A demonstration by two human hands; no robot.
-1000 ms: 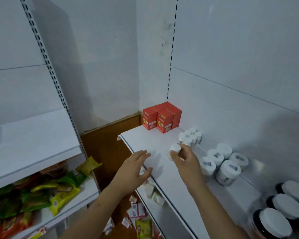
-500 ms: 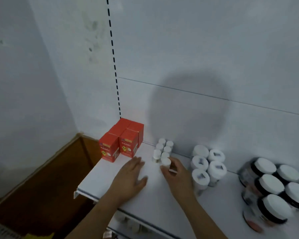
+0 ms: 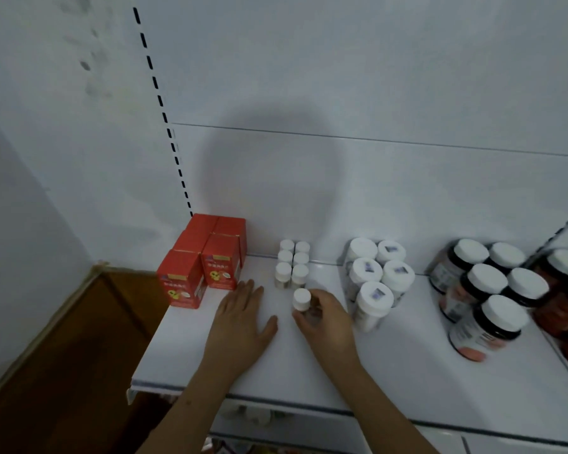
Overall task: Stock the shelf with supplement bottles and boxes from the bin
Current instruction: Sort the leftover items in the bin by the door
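My right hand (image 3: 325,319) grips a small white-capped bottle (image 3: 301,299) that stands on the white shelf (image 3: 309,371), just in front of the right column of several matching small bottles (image 3: 292,263). My left hand (image 3: 241,322) lies flat on the shelf with straight fingers, to the left of that bottle. Several red boxes (image 3: 204,260) stand at the shelf's back left corner. The bin is not in view.
Medium white-capped bottles (image 3: 374,276) stand to the right of my right hand. Dark jars with white lids (image 3: 492,296) fill the shelf's right end. A brown panel (image 3: 63,355) lies left of the shelf. A lower shelf with goods shows below the front edge.
My view has swung right and closer to the shelf. My right hand has brought the small bottle down in front of the bottle rows. My left hand has settled flat on the shelf.
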